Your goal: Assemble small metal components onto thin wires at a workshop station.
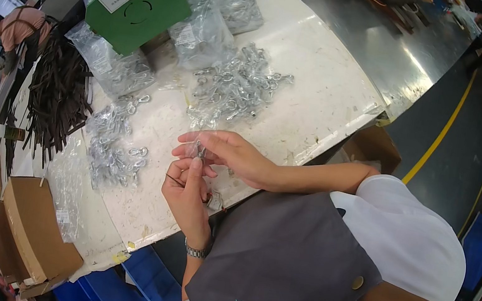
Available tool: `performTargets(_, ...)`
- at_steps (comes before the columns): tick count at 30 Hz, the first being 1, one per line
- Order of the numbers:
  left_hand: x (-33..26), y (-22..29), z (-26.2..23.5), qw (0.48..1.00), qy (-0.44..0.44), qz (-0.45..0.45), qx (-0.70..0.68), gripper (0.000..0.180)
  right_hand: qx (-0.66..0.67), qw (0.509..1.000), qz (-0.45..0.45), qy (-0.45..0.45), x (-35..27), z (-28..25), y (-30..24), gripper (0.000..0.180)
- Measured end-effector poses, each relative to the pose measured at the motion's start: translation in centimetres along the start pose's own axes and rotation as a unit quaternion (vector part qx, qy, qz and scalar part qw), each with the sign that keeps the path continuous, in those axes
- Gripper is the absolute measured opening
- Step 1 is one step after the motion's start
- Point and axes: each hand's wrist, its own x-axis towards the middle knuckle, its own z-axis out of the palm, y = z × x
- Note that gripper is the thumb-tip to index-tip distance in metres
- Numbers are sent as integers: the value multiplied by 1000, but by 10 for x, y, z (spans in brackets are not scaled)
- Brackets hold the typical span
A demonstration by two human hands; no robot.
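My left hand, with a metal watch at its wrist, pinches a small metal snap hook between thumb and fingers. A thin dark strip pokes out from the same hand; its kind is hard to tell. From the right, my right hand meets the left, its fingers curled around the hook with a bit of clear plastic. Just beyond the hands lies a pile of silvery snap hooks, seemingly in clear wrap. To the left spreads a second pile of hooks on the white table.
A green machine stands at the table's far side among filled clear bags. Dark strips hang in a bundle at the left. An open cardboard box sits at the near left. Another person bends farther off.
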Motion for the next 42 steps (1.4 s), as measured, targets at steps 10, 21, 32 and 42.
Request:
performTargets(10,-3,18,-4,999,-41,-24,3,21,-68,998,5,16,1,-7,10,40)
performTargets(21,8,27,-38,990,-126,-54,23,22,1,950,224,-216,-2,-14,-4,32)
performTargets(32,-8,0,-60,987,-143,-71,4,7,258,848,338,-315,18,-36,30,36)
performTargets(42,32,-14,-71,957,-284,-39,47,8,246,889,284,-262,-13,-43,17,19)
